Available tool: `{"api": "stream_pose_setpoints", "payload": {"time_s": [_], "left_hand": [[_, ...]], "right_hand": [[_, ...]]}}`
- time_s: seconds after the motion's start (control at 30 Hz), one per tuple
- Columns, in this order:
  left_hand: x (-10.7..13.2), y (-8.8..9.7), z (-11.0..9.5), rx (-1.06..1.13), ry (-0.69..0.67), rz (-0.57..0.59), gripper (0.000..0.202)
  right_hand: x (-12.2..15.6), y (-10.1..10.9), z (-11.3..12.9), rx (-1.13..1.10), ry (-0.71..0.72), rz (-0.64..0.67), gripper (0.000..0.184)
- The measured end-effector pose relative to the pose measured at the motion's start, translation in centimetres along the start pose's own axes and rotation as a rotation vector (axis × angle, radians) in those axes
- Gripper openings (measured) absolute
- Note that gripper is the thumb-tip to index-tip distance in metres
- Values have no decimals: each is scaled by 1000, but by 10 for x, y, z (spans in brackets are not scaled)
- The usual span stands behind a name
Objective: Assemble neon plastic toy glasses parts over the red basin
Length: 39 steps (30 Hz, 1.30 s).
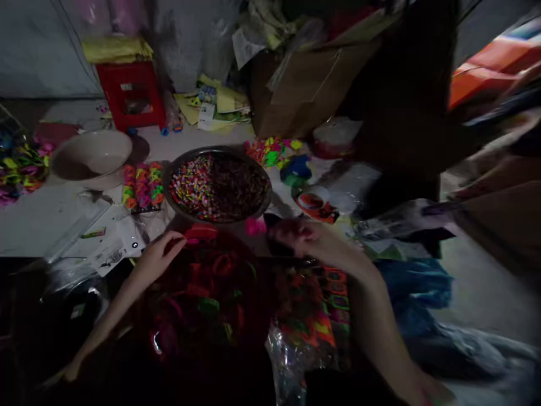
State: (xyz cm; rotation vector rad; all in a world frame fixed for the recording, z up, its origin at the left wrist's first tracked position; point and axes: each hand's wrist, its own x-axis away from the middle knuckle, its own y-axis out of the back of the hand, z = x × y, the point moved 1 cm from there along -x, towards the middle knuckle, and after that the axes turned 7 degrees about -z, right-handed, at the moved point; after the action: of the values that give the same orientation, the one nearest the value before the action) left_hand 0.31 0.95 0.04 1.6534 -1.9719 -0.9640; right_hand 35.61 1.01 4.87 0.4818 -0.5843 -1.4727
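Observation:
My left hand (165,249) is closed in a pinch at the end of a red and pink plastic piece (201,232), above the front edge of the table. Under it sits a dark red tub (257,293) with colourful plastic pieces inside, among them a green one (208,305). Smeared by motion, my right hand (300,237) is over the table edge; its fingers do not show clearly. A bright pink piece (256,226) is just left of it, and I cannot tell whether the hand touches it. Beyond both hands stands a metal bowl (264,200) of small multicoloured bits and darker pieces.
Rows of colourful pieces (142,185) stand beside a pale bowl (93,158) on the left. Behind are a red stool (131,96) and a cardboard box (291,84). Packed pieces (336,287) and clear plastic (287,349) lie right of the tub; a blue bag (416,285) is farther right.

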Motion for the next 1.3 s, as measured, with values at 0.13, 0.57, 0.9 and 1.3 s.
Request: {"api": "stream_pose_setpoints", "payload": {"time_s": [0.13,0.57,0.9,1.3], "left_hand": [[-13,-32,3,-109,-248,70,22],[-53,-92,-8,-295,-470,334,18],[-32,-58,-37,670,72,-16,23],[-11,-51,-57,1271,443,-394,30]], "right_hand": [[-17,13,-5,-29,20,-679,38],[-13,-98,-31,-226,125,-67,33],[-2,-119,-4,-487,202,41,39],[31,-123,32,-271,326,-302,22]]}}
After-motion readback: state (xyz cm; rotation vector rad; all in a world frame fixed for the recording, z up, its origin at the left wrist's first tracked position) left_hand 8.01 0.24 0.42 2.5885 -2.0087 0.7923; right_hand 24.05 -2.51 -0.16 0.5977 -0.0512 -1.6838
